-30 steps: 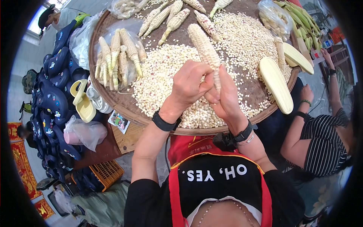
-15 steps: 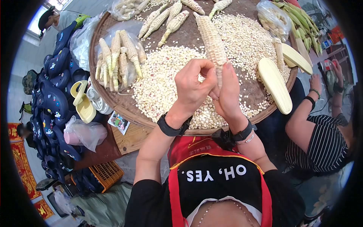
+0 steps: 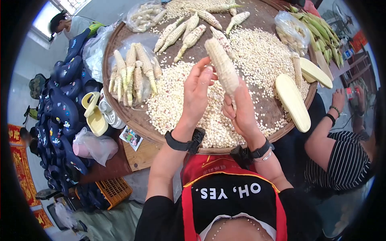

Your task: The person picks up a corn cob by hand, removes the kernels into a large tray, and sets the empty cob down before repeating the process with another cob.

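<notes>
pale cob (image 3: 222, 65) is protruding from the right hand (image 3: 240, 110), gripped low, presumably leaving its sides reachable; the left hand (image 3: 196, 90) is hovering unclenched alongside.

The corn cob (image 3: 222, 66) was long, thick and cream-coloured, its visible side bare of kernels and pitted in rows. Its lower end sat in the right hand (image 3: 243, 110); the blunt upper end pointed away from the wearer, leaning left. It was held up over loose kernels (image 3: 219, 116).
</notes>
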A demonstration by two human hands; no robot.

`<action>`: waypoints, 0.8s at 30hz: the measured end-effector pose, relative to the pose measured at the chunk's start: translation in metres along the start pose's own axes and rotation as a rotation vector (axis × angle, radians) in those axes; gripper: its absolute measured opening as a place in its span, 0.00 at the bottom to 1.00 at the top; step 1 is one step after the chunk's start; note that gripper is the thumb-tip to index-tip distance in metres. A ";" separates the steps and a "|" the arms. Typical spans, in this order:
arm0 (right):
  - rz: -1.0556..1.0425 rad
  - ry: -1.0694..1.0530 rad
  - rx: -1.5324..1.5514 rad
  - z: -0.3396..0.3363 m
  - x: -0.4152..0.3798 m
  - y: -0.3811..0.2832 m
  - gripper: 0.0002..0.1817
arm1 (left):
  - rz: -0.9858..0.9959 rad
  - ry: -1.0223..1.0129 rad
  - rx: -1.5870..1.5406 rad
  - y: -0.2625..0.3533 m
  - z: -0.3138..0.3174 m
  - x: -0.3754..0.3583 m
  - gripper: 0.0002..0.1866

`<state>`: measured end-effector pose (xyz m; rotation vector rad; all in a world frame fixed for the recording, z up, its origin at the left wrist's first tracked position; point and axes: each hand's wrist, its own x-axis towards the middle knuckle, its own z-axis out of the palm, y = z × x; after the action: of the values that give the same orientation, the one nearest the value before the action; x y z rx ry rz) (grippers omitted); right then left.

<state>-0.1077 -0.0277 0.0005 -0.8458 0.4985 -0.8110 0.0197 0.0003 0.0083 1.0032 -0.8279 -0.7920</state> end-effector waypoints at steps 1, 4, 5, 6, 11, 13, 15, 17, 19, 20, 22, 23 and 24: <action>-0.041 -0.087 -0.060 -0.007 -0.001 0.004 0.26 | -0.033 -0.035 -0.070 -0.001 0.000 0.001 0.21; -0.113 -0.075 -0.218 -0.011 -0.002 0.015 0.26 | -0.039 -0.103 -0.135 0.004 0.005 -0.001 0.21; -0.061 -0.101 -0.180 -0.014 -0.004 0.012 0.27 | -0.038 -0.116 -0.144 0.002 0.004 -0.001 0.22; -0.055 -0.112 -0.175 -0.015 -0.004 0.010 0.27 | -0.035 -0.105 -0.136 0.001 0.005 -0.002 0.22; -0.090 0.025 -0.177 -0.009 0.001 0.012 0.26 | -0.197 -0.200 -0.050 0.000 0.007 -0.013 0.25; -0.038 0.019 -0.219 0.000 0.000 0.005 0.27 | -0.268 -0.228 -0.050 0.005 0.005 -0.019 0.25; -0.026 -0.118 -0.462 0.000 0.000 -0.004 0.26 | -0.186 -0.083 -0.079 -0.004 -0.010 -0.012 0.25; -0.009 -0.252 -0.672 0.001 -0.003 -0.021 0.23 | -0.185 0.056 -0.046 -0.003 -0.037 -0.005 0.23; -0.059 -0.268 -0.545 0.004 -0.019 -0.054 0.23 | -0.242 0.139 0.079 0.010 -0.073 0.003 0.23; -0.102 -0.304 -0.530 -0.004 -0.028 -0.072 0.23 | -0.217 0.247 0.105 0.009 -0.095 0.008 0.23; -0.331 -0.430 -0.433 -0.016 -0.053 -0.108 0.20 | -0.177 0.418 0.199 0.018 -0.137 0.012 0.23; -0.544 -0.556 -0.329 -0.027 -0.060 -0.114 0.14 | -0.109 0.483 0.203 0.022 -0.158 0.013 0.23; -0.566 -0.907 -0.943 -0.049 -0.063 -0.168 0.10 | -0.031 0.488 0.301 0.020 -0.192 0.020 0.24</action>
<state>-0.2498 -0.0676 0.1133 -2.1517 -0.2416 -0.5732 0.1990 0.0645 -0.0276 1.4087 -0.5139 -0.4213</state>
